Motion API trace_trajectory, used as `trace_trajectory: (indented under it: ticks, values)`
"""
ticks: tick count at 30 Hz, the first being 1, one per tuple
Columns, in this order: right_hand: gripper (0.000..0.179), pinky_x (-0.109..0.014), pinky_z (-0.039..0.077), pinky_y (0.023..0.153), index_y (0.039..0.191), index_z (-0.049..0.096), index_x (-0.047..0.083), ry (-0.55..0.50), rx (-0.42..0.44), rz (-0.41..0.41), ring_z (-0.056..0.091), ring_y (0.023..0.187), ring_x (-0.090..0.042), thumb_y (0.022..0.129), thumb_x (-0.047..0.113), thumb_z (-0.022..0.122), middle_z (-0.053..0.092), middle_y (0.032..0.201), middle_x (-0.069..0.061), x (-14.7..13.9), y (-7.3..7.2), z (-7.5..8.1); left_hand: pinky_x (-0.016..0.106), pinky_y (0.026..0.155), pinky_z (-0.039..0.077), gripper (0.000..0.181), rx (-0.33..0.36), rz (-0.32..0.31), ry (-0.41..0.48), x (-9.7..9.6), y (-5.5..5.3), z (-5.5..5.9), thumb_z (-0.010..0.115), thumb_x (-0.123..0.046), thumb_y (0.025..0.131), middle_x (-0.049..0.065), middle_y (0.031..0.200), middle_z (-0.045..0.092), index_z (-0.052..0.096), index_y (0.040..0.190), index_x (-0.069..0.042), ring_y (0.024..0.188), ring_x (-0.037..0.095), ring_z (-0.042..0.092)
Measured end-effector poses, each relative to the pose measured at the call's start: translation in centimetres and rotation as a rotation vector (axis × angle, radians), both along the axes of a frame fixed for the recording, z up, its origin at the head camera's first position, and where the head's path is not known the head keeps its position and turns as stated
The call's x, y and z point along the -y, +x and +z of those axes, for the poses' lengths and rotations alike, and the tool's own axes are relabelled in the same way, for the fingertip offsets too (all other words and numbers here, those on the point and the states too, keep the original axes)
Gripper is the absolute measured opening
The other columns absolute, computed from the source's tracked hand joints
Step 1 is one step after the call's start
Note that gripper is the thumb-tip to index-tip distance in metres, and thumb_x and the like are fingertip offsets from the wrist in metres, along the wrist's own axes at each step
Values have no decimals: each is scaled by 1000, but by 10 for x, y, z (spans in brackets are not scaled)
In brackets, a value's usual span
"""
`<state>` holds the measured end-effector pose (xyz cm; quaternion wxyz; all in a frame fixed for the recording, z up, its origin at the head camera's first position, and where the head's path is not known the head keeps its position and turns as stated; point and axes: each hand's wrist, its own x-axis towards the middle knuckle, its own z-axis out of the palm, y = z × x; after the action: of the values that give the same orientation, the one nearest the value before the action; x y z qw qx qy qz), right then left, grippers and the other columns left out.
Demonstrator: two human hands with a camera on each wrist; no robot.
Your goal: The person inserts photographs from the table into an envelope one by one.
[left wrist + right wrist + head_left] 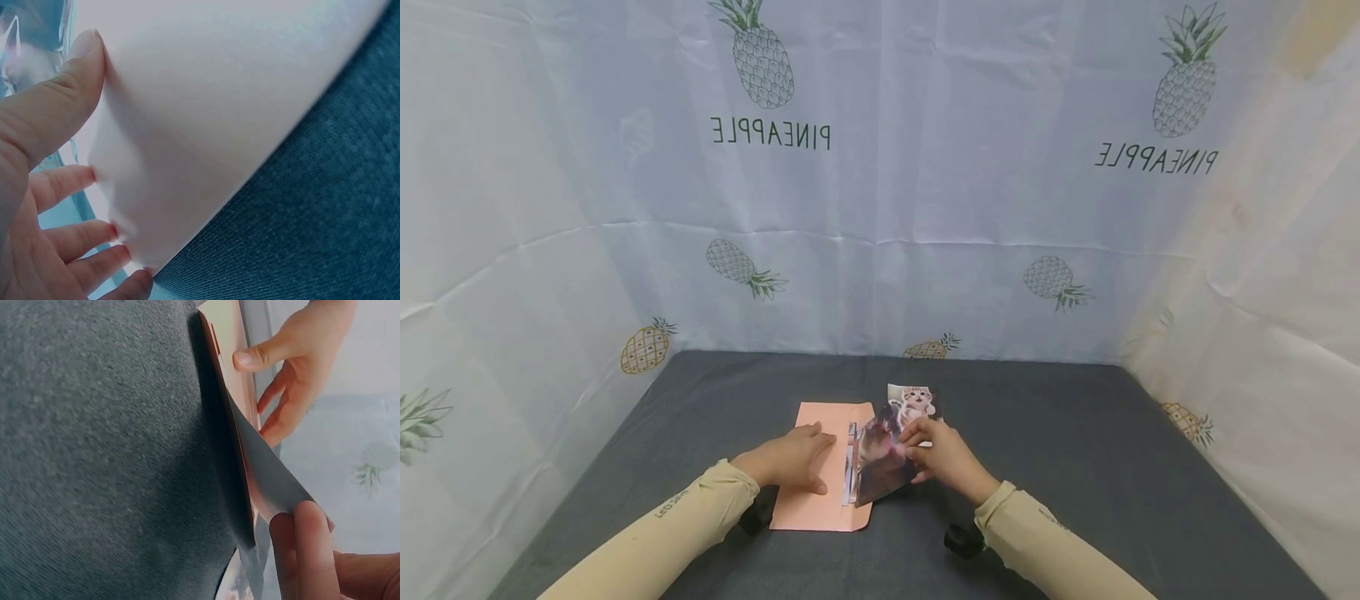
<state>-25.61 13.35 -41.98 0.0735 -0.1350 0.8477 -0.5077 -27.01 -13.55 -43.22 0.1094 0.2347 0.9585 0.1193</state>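
Smooth paper folder [805, 508], rough tablecloth [1037, 467] (matt)

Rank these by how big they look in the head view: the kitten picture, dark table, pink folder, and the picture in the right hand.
1. Dark table
2. Pink folder
3. Picture in the right hand
4. Kitten picture, judging only what shows; it's partly covered, so full size is unsure.

White curtains [910, 183], creased and printed with pineapples [763, 68] and mirror-reversed PINEAPPLE lettering [771, 133], hang behind and on both sides of a dark grey, fabric-topped bench [1060, 450]; they look bluish at the back, warmer toward the right
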Motion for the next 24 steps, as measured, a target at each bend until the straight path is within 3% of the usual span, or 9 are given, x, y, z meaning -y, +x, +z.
trace_trajectory:
  ticks: [7, 14, 24]
  values:
    - [16, -35, 58, 54, 104, 61, -1, -20, 38, -4, 61, 56, -16, 89, -2, 65, 66, 95, -13, 0, 1, -6, 48, 111, 35, 80, -2, -7, 0, 0, 0, 0, 83, -37, 73, 25, 149, 39, 50, 138, -3, 141, 36, 35]
    - [35, -38, 58, 54, 118, 52, -4, -81, 63, 0, 60, 58, -16, 87, -5, 66, 69, 95, -17, 2, 3, -10, 49, 111, 34, 80, 0, -18, -1, 0, -1, 0, 82, -37, 74, 25, 149, 38, 49, 139, -2, 141, 37, 34]
    - [39, -36, 58, 55, 124, 54, -6, -62, 64, 13, 63, 58, -16, 87, -2, 67, 69, 93, -14, 3, 7, -14, 48, 112, 34, 81, -6, -25, -12, 1, -1, -1, 82, -38, 74, 25, 149, 38, 49, 139, -2, 141, 36, 34]
